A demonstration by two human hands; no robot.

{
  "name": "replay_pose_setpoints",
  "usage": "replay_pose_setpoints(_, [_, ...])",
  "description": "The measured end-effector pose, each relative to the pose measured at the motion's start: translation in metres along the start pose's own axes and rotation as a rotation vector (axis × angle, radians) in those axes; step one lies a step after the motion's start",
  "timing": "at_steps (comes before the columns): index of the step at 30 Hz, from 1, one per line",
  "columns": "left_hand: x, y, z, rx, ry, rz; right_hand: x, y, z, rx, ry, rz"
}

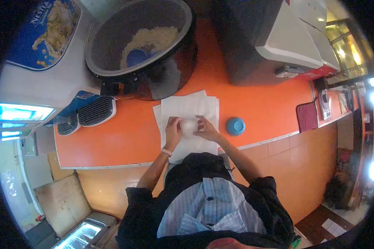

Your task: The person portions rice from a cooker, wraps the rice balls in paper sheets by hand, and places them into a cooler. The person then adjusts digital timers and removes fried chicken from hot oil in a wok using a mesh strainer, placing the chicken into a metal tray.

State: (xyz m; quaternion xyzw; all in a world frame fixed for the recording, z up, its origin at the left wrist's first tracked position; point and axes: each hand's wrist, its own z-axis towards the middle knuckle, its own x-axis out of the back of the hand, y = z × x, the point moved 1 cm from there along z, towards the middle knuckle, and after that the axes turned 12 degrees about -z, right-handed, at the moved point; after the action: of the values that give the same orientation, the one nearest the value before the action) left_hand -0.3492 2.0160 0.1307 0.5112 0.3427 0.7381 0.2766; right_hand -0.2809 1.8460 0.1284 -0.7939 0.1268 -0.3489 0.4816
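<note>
– Orange bench [266,112], rice pot [170,79] toward the back, white sheets [174,106] by the front edge. And the hands?
– Reaching over that edge, slanting inward! Left hand [173,132] and right hand [207,130] face to face.
– Fingers?
– Curled around a white rounded bundle [188,128], mid-sheet, left of the blue bowl [235,126]!

Black cloth sleeves, left [138,203] and right [266,193], end near the elbows; forearms bare below. Torso: pale blue-grey, finely striped woven panel [232,203] with a vertical placket, a small dark round button [210,198] and pointed collar-like flaps. Black cloth frames the panel. Bare left hand [173,132], pale beaded bracelet [167,152] at its wrist; bare right hand [206,130]. Reddish cloth patch [232,244] at lower edge, type unclear.
</note>
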Motion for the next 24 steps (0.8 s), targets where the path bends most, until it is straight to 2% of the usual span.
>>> replay_pose_setpoints(1, [-0.002, 0.011, -0.003, 0.094, 0.085, -0.103, 0.000, 0.005, -0.003, 0.006, -0.009, -0.001])
replay_pose_setpoints(2, [-0.007, 0.025, -0.006, 0.101, 0.093, -0.096, -0.001, 0.009, -0.006, 0.076, 0.022, 0.079])
replay_pose_setpoints(4, [-0.025, 0.046, -0.009, 0.358, 0.221, -0.433, -0.004, 0.020, -0.009, 0.153, 0.047, 0.162])
replay_pose_setpoints(5, [-0.035, 0.051, -0.007, 0.283, 0.254, -0.424, -0.007, 0.027, -0.011, 0.198, 0.090, 0.217])
replay_pose_setpoints(6, [-0.040, 0.060, -0.006, 0.290, 0.258, -0.422, -0.007, 0.033, -0.016, 0.237, 0.130, 0.274])
replay_pose_setpoints(7, [-0.043, 0.073, -0.005, 0.338, 0.214, -0.390, 0.002, 0.027, -0.024, 0.152, 0.087, 0.349])
replay_pose_setpoints(8, [-0.045, 0.084, 0.000, 0.377, 0.170, -0.357, 0.014, 0.019, -0.029, 0.157, 0.080, 0.349])
replay_pose_setpoints(9, [-0.050, 0.094, 0.002, 0.373, 0.177, -0.357, 0.028, 0.013, -0.035, 0.174, 0.129, 0.216])
replay_pose_setpoints(11, [-0.064, 0.114, 0.008, 0.449, 0.378, -0.524, 0.051, -0.002, -0.043, 0.224, 0.324, -0.020])
replay_pose_setpoints(12, [-0.075, 0.130, 0.017, 0.432, 0.377, -0.534, 0.064, -0.012, -0.048, 0.232, 0.339, -0.031])
replay_pose_setpoints(14, [-0.091, 0.168, 0.038, 0.444, 0.646, -0.826, 0.097, -0.033, -0.056, 0.279, 0.421, -0.148])
replay_pose_setpoints(15, [-0.091, 0.200, 0.053, 0.437, 0.641, -0.869, 0.121, -0.044, -0.061, 0.294, 0.427, -0.155])
replay_pose_setpoints(16, [-0.094, 0.219, 0.067, 0.420, 0.647, -0.875, 0.147, -0.057, -0.068, 0.283, 0.418, -0.080])
replay_pose_setpoints(17, [-0.098, 0.236, 0.081, 0.315, 0.657, -0.878, 0.172, -0.070, -0.076, 0.270, 0.409, -0.006])
replay_pose_setpoints(19, [-0.105, 0.276, 0.108, 0.196, 0.663, -0.892, 0.229, -0.100, -0.093, 0.323, 0.439, -0.015])
replay_pose_setpoints(20, [-0.106, 0.299, 0.123, 0.067, 0.608, -0.994, 0.256, -0.114, -0.097, 0.370, 0.461, -0.015])
replay_pose_setpoints(21, [-0.107, 0.321, 0.139, -0.065, 0.550, -1.091, 0.280, -0.123, -0.099, 0.409, 0.544, -0.048])
replay_pose_setpoints(22, [-0.108, 0.336, 0.158, -0.085, 0.551, -1.099, 0.302, -0.128, -0.097, 0.443, 0.606, -0.049])
replay_pose_setpoints(23, [-0.109, 0.351, 0.181, -0.176, 0.492, -1.053, 0.324, -0.126, -0.090, 0.576, 0.734, -0.118])
replay_pose_setpoints(24, [-0.108, 0.365, 0.203, -0.264, 0.437, -1.002, 0.346, -0.137, -0.086, 0.556, 0.758, 0.004])
